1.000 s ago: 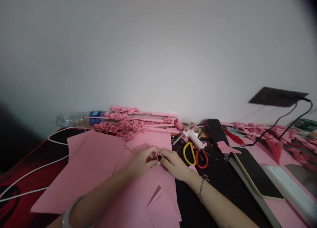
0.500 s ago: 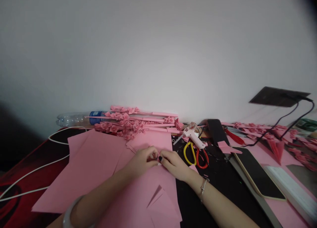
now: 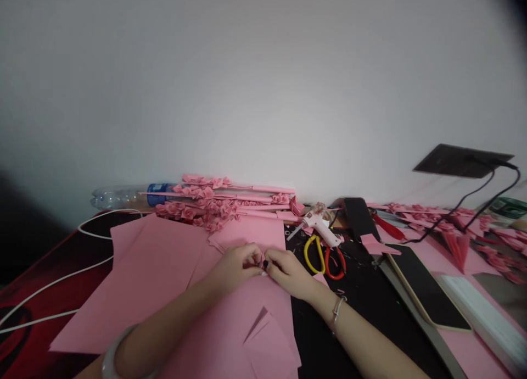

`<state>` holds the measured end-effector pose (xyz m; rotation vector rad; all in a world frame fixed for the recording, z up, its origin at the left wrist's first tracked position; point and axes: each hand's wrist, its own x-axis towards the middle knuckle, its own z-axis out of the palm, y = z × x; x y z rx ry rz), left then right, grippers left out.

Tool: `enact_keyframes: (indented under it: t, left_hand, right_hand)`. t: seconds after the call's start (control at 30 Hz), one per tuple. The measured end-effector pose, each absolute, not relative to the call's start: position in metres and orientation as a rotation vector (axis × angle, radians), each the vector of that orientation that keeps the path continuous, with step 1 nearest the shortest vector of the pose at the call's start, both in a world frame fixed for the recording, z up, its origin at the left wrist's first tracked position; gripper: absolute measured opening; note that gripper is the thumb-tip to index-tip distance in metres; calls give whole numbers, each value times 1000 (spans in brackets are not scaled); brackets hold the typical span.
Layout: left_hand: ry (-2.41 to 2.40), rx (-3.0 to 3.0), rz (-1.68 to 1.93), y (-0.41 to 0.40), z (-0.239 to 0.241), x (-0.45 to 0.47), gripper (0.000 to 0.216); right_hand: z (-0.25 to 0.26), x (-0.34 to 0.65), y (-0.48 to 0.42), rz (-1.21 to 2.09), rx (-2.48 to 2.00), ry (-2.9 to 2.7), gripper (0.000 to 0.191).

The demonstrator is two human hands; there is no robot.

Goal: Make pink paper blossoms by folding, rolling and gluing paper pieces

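Over the pink paper sheets (image 3: 242, 313), my left hand (image 3: 236, 266) and my right hand (image 3: 288, 269) meet at the fingertips. Both are closed in a pinch on a small folded piece of pink paper (image 3: 262, 260), mostly hidden by the fingers. Just nearer to me lie a few small cut pink pieces (image 3: 269, 343), partly folded. To the left, larger pink sheets (image 3: 144, 274) overlap at an angle. Right of my right hand are scissors with one yellow and one red handle (image 3: 315, 255), their blades hidden.
A glue gun (image 3: 319, 228) lies behind the scissors. Pink paper flowers on stems (image 3: 222, 206) are heaped along the wall beside a plastic bottle (image 3: 119, 196). Two phones (image 3: 428, 285), a white box-like bar (image 3: 481, 318) and more flowers (image 3: 428, 211) fill the right. A white cable (image 3: 53, 280) loops at left.
The view has shifted very slightly. Both hands stay pinched together at the same spot, with only slight finger movement around the small pink paper.
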<state>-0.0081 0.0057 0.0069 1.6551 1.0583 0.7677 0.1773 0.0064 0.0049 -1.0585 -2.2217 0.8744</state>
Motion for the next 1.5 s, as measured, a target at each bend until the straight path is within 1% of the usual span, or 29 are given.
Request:
enact_keyframes:
  t: [0.37,0.57,0.8,1.07,1.5]
  left_hand:
    - [1063,1653,738,7,6,-8,8]
    - [1064,1648,756,7,3,-8,7]
    - [1011,1717,823,8,-1,-8,2]
    - [1005,1880,792,9,-2,-11,12]
    - [1060,1921,786,9,-1,-10,11]
  right_hand:
    - [4,177,8,886,-1058,-2210,19]
    - [4,176,8,908,-1079,-2192,18]
    - [-1,175,8,856,-1092,-2117,21]
    - [-1,175,7,824,-1068,-2130,20]
    - [-1,173,5,736,-1056,-2183,18]
